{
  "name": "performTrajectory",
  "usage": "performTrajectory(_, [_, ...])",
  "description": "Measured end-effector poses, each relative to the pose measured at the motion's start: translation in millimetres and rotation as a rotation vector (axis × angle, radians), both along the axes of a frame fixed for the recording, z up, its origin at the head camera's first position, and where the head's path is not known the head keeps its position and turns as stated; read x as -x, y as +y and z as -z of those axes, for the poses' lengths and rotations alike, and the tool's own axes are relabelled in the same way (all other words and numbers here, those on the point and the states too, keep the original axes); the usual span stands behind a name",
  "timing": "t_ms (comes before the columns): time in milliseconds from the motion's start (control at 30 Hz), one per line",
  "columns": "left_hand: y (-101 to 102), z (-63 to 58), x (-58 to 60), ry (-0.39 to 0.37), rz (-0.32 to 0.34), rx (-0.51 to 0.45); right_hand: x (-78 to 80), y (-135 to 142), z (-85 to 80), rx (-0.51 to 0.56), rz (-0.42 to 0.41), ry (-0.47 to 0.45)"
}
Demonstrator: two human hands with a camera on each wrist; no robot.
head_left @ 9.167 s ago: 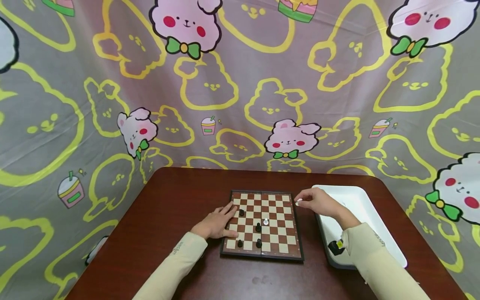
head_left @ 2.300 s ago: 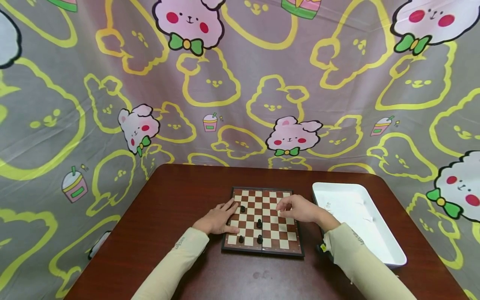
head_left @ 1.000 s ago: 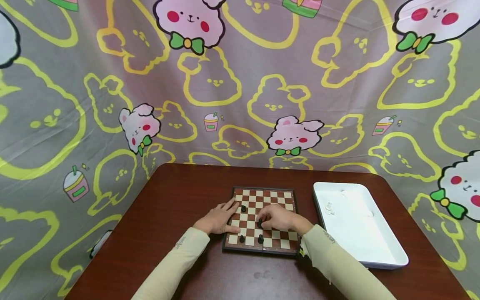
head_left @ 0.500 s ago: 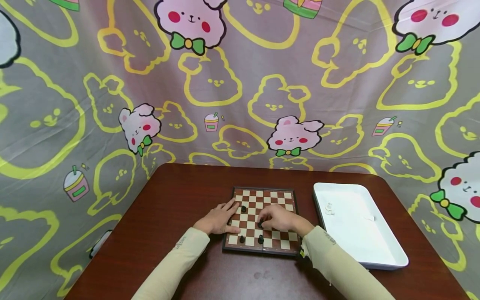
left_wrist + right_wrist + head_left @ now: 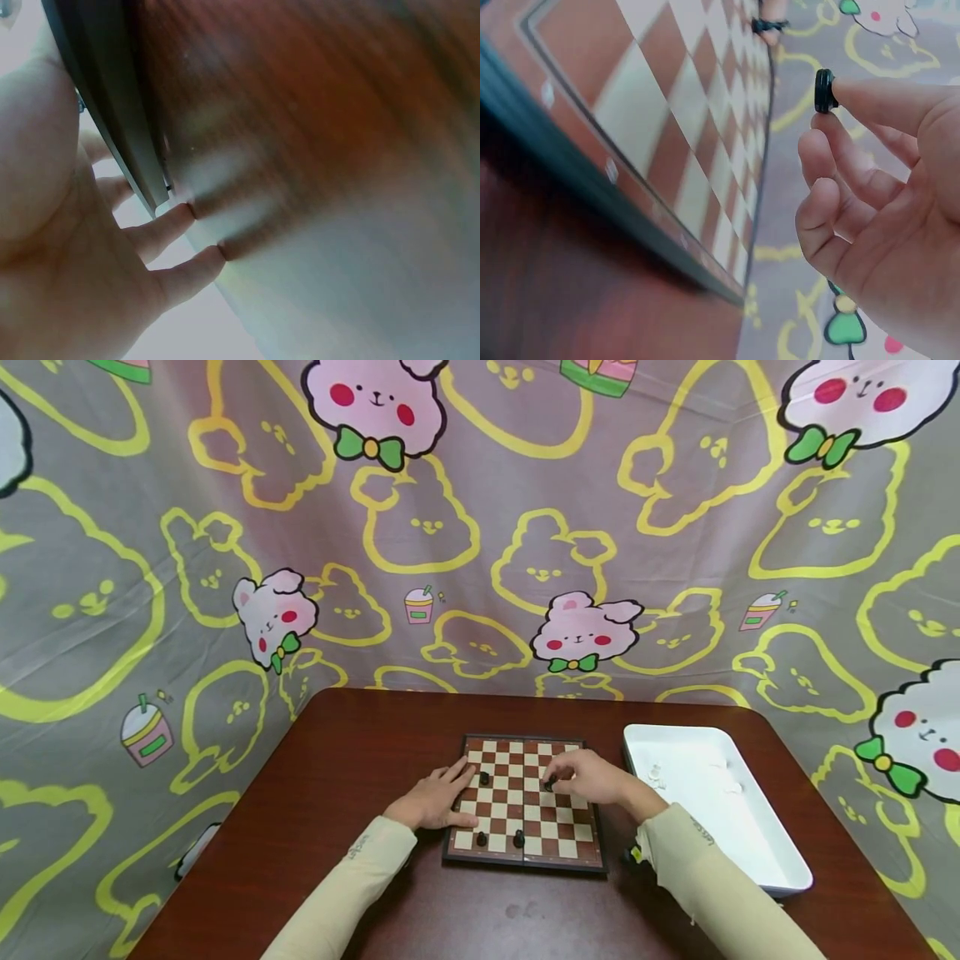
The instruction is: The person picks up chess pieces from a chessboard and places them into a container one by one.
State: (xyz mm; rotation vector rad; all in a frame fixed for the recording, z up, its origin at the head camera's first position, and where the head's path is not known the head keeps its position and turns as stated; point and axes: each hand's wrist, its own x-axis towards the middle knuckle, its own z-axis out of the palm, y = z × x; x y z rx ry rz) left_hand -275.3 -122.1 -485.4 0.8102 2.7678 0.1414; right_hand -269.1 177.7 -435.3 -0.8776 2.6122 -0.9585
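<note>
In the head view a chessboard (image 5: 542, 852) with a dark frame lies on the table. My left hand (image 5: 431, 800) rests on its left edge, fingers spread and straight; the left wrist view shows the fingers (image 5: 187, 277) reaching past the frame. My right hand (image 5: 588, 774) is over the board's right half. Between thumb and fingertips it pinches a black chess piece (image 5: 824, 91), whose round base shows above the board in the right wrist view. Still on the board are three black chess pieces: one upper left (image 5: 484, 778), one lower left (image 5: 482, 839) and one lower middle (image 5: 519, 839).
A white tray (image 5: 780, 860) stands to the right of the board, with small white chess pieces (image 5: 655, 774) inside. The brown table (image 5: 360, 735) extends left of the board. A patterned cloth (image 5: 480, 485) hangs behind and at both sides.
The white piece on the board's middle is gone. My right hand took hold of the central black piece, lifted it and moved right and away from me. My left hand stayed put.
</note>
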Motion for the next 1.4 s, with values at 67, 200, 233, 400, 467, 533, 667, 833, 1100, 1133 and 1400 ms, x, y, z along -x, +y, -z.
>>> performTrajectory(67, [-0.3,-0.1,-0.3,-0.001,0.000,-0.005,-0.2,7.8,-5.7,0.007,0.026,0.005])
performTrajectory(200, [-0.6,-0.4,-1.2,-0.006,-0.002,-0.011,0.8,26.0,-14.0,0.018,0.079,0.013])
performTrajectory(233, [-0.8,-0.3,-1.3,-0.005,-0.002,-0.011,1.2,31.1,-15.6,0.017,0.088,0.022])
performTrajectory(400, [-0.8,-0.5,-2.4,0.001,0.008,-0.012,2.4,60.1,-20.8,0.006,0.144,0.039])
performTrajectory(467, [-0.8,-0.8,-2.6,0.004,0.012,-0.014,2.8,72.0,-21.6,-0.005,0.160,0.061])
performTrajectory(533, [-0.8,-1.3,-2.8,0.007,0.013,-0.016,3.0,83.6,-21.9,-0.003,0.169,0.089])
performTrajectory(667, [-0.6,-2.4,-2.8,0.004,0.011,-0.020,2.5,105.0,-22.4,0.002,0.172,0.145])
performTrajectory(833, [-0.3,-2.9,-3.7,0.003,0.013,-0.029,1.2,129.5,-19.3,-0.022,0.167,0.097])
performTrajectory(1100, [0.0,-2.3,-3.5,0.008,0.012,-0.023,-3.1,154.5,-14.2,-0.050,0.171,0.088])
performTrajectory(1133, [-0.2,-2.4,-3.4,0.009,0.011,-0.022,-3.5,156.4,-13.9,-0.054,0.174,0.090])
performTrajectory(1400, [0.3,-2.2,-3.1,0.005,0.006,-0.021,-6.1,165.7,-9.7,-0.065,0.223,0.079])
